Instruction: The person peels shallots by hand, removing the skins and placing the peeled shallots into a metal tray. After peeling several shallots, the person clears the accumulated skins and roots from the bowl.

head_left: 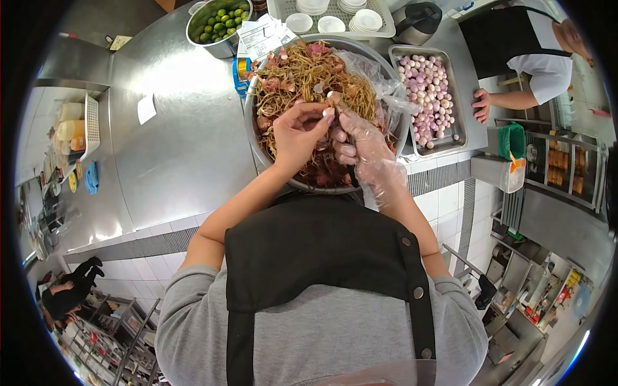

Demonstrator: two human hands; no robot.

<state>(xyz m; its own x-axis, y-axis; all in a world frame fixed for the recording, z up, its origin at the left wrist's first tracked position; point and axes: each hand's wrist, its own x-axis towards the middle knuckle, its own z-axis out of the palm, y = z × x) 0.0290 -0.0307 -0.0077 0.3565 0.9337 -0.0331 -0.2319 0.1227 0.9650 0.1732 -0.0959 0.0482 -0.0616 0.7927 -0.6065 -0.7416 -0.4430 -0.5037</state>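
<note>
Both of my hands are over a large metal bowl [250, 138] heaped with shallot skins and dry, stringy roots [315, 74]. My left hand [298, 134] is bare, its thumb and forefinger pinched on a small pale shallot [327, 112]. Close beside it on the right, my right hand [365, 141] wears a clear plastic glove. Its fingers are curled closed, with a dark, narrow thing partly showing among them that I cannot make out. The fingertips of the two hands nearly meet.
Peeled shallots [430, 96] fill a metal tray [394, 54] right of the bowl. Crumpled clear plastic [380, 80] lies over the bowl's right side. Behind stand a pot of green limes [222, 26], paper slips [262, 37], small white dishes [331, 24] and a dark jug [418, 24]. A person's hand [481, 105] rests on the counter edge.
</note>
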